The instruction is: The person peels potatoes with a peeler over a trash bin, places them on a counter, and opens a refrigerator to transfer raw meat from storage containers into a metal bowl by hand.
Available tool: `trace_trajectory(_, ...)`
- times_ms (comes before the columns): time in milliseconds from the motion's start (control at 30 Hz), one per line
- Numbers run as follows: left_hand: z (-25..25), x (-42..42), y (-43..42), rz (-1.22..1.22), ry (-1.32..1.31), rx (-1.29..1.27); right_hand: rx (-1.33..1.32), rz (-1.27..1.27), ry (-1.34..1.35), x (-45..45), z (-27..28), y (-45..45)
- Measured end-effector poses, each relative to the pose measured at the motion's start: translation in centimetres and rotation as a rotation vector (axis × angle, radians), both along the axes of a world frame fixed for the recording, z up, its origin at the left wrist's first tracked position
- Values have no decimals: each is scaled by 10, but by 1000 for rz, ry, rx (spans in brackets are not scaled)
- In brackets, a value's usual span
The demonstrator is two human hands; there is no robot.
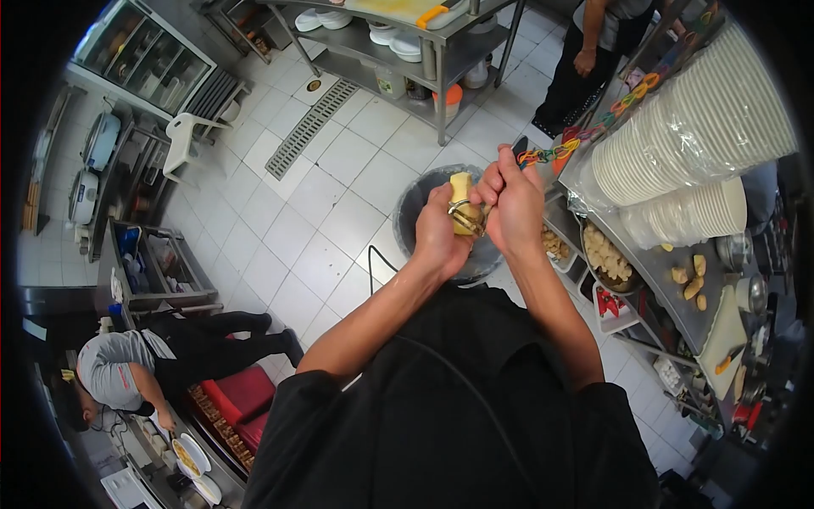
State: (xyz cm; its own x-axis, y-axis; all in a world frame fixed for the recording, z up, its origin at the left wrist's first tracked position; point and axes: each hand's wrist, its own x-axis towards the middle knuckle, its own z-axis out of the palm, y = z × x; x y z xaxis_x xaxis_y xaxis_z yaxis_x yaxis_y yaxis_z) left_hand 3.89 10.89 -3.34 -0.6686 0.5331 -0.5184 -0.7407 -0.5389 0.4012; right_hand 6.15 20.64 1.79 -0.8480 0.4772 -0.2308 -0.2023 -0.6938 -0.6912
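My left hand [437,229] is closed around a pale yellow, partly peeled root vegetable [460,187], held up on end, with some brown skin on its lower part. My right hand [515,204] grips a metal peeler [466,212], whose blade end lies against the side of that piece. The peeler's handle is mostly hidden by my fingers. Both hands are over a dark bin [409,208] with a plastic liner, standing on the floor in front of me.
To the right, a steel counter [670,301] carries stacked white containers [687,119], loose root pieces [699,265] and a bowl of lumpy pieces [604,252]. Colourful bands [555,153] hang nearby. One person [127,365] bends at the left; another [589,59] stands at the back.
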Motion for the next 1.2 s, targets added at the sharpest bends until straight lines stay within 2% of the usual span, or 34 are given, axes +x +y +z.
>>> trace_trajectory(133,-10,-2,-5,6,72,-46,-46,9,-62,-12,-11,2)
trace_trajectory(200,-8,2,-13,-21,142,-105,-3,-39,-89,-24,-22,7)
trace_trajectory(333,0,12,-31,-131,154,-67,120,-147,-155,-68,-68,25)
trace_trajectory(433,11,11,-36,-162,184,-35,334,-164,-297,-95,-135,33)
trace_trajectory(533,13,3,-40,-127,129,-56,715,-125,-344,-91,-136,33)
trace_trajectory(633,6,0,-43,-119,75,-72,851,-151,-275,-91,-130,37)
trace_trajectory(667,3,-1,-44,-114,62,-74,679,-141,-203,-88,-127,38)
trace_trajectory(733,1,-3,-42,-103,32,-78,333,-116,-65,-68,-81,34)
trace_trajectory(833,3,-6,-35,-89,11,-71,58,-43,43,-28,-20,17)
trace_trajectory(933,3,-8,-23,-96,12,-52,16,19,127,-2,7,0)
trace_trajectory(1200,12,-2,2,-108,-105,-16,7,-41,106,10,2,-2)
